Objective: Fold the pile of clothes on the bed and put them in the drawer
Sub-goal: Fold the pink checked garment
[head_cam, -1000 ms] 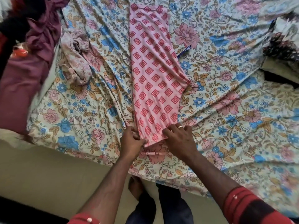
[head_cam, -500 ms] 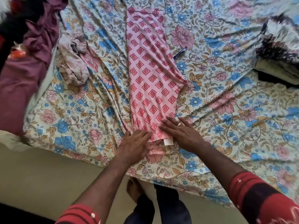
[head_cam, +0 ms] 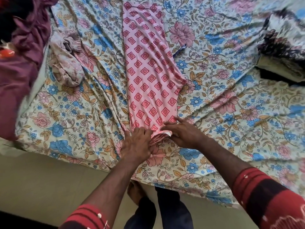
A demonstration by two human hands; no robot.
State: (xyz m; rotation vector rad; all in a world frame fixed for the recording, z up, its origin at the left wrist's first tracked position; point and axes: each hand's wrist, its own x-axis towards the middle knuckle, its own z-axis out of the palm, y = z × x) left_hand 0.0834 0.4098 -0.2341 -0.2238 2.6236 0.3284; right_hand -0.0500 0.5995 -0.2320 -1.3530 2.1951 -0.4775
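Pink diamond-print garment (head_cam: 148, 71), laid lengthwise on floral bedsheet (head_cam: 231, 113), 2 hands at its near end

Left hand (head_cam: 137, 144) grips the bunched near hem, fingertips hidden in the fabric; right hand (head_cam: 183, 133) lies flat with straight fingers on the hem, beside a white label (head_cam: 167, 133). Garment's far end cut off by the top edge. Crumpled mauve cloth (head_cam: 67, 63) to its left; purple clothes pile (head_cam: 21, 60) cut off at far left; dark printed item (head_cam: 283, 42) blurred at right. Bare sheet lies right of the garment

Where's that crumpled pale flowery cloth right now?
The crumpled cloth lies on the bedsheet, in the upper left of the head view, between the purple clothes and the long pink patterned garment.
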